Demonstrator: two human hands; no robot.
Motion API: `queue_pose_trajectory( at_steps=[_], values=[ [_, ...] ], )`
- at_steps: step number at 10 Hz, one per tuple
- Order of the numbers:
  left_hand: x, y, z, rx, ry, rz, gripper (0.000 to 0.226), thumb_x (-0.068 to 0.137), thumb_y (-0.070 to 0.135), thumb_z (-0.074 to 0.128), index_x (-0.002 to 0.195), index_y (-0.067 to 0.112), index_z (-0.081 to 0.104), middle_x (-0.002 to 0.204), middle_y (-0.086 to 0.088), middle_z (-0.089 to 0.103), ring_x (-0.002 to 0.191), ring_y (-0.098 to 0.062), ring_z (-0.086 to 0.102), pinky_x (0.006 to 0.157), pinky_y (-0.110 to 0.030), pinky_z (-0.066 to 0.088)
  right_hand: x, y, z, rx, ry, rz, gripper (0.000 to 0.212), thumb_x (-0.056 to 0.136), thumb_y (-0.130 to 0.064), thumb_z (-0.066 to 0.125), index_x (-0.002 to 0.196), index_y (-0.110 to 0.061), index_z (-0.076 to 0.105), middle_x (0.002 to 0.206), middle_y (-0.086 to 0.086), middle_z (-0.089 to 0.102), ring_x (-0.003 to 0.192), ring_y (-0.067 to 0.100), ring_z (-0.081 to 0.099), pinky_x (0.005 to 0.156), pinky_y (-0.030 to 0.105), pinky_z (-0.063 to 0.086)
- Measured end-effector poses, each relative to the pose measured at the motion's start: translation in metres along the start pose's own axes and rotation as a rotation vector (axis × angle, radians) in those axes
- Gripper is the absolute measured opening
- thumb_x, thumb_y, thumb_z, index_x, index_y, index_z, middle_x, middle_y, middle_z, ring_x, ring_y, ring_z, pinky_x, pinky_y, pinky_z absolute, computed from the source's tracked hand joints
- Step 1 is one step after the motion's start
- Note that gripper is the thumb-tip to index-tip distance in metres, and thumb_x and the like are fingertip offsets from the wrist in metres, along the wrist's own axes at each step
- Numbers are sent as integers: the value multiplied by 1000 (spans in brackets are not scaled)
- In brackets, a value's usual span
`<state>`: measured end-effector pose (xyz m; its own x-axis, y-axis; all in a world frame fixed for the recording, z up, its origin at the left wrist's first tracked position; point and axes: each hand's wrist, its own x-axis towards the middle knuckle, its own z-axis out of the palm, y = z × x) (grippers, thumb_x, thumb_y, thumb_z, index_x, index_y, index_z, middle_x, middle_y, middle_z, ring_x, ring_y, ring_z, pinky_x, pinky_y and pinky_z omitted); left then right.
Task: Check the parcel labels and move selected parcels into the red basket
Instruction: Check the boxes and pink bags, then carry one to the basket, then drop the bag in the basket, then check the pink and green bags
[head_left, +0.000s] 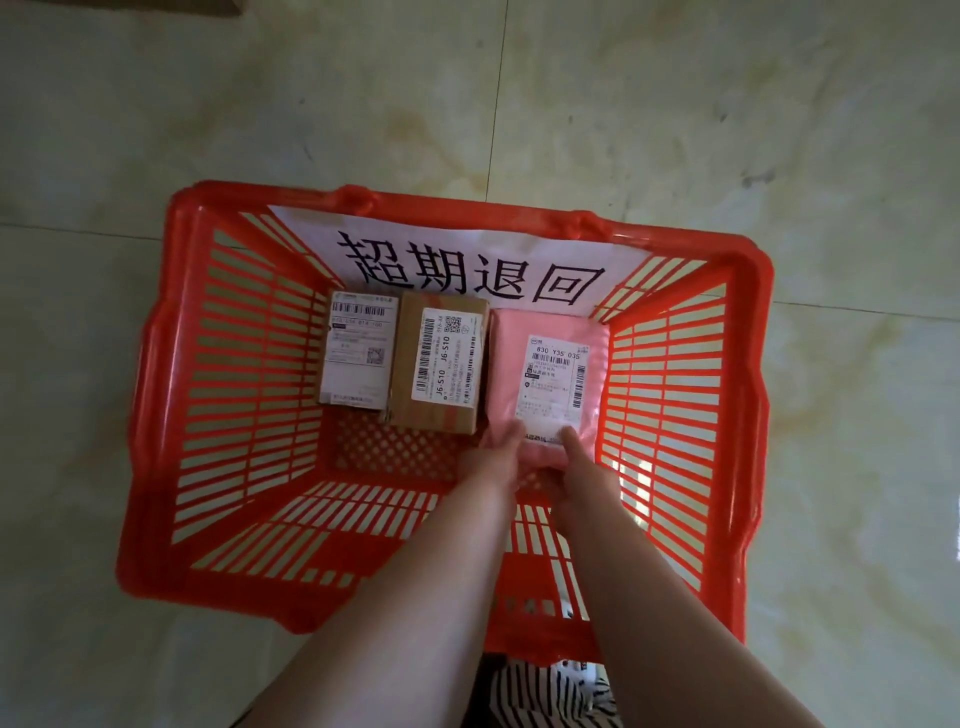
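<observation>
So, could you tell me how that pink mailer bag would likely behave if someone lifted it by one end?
The pink mailer bag looks like soft, wrinkled film, so it would probably sag rather than stay flat. Its glossy surface may be a little slippery. It lies fairly flat, which suggests light contents, though weight can't be confirmed.

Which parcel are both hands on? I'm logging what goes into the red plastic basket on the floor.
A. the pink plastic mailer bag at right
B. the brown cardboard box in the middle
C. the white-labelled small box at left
A: the left hand and right hand both grip the near edge of the pink plastic mailer bag, lying in the red plastic basket.
</observation>
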<state>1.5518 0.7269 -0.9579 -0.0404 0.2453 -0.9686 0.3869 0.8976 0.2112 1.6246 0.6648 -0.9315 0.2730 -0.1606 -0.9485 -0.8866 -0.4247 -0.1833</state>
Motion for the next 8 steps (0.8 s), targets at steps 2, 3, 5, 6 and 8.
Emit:
queue_pose_trajectory(
  at_steps=[2,3,5,6,8],
  values=[
    [-77,24,-19,21,46,-73,60,78,55,71,114,8,63,87,-5,63,69,-17,60,62,-30,52,-68,-14,-10,80,-142,50,53,102,-37,47,140,1,46,138,19,57,104,27,65,65,28,54],
    [-158,44,-46,-113,-8,-86,53,84,49,67,115,7,62,84,-2,62,71,-14,59,62,-28,50,-152,-25,-24,202,-197,99,37,103,-16,48,139,-8,48,143,17,53,131,27,53,87,27,52],
    [-337,84,-138,-440,-138,56,37,86,27,67,110,-1,64,105,-14,68,94,-23,65,82,-30,54,-330,-48,-45,67,-422,-27,19,95,-16,60,107,-2,63,95,10,73,78,18,71,77,32,60],
    [-410,105,-183,-539,-66,159,20,89,21,66,100,5,63,96,-10,68,85,-18,66,82,-31,54,-412,-57,-48,-79,-520,-110,18,91,-15,67,105,-4,66,76,6,77,65,15,75,61,26,62],
    [-579,83,-298,-855,4,382,6,95,16,57,93,16,63,91,-2,67,79,-11,62,74,-23,51,-602,-34,-40,-355,-771,-312,7,94,-9,63,99,-11,67,77,1,72,79,15,67,69,22,56]
  ],
)
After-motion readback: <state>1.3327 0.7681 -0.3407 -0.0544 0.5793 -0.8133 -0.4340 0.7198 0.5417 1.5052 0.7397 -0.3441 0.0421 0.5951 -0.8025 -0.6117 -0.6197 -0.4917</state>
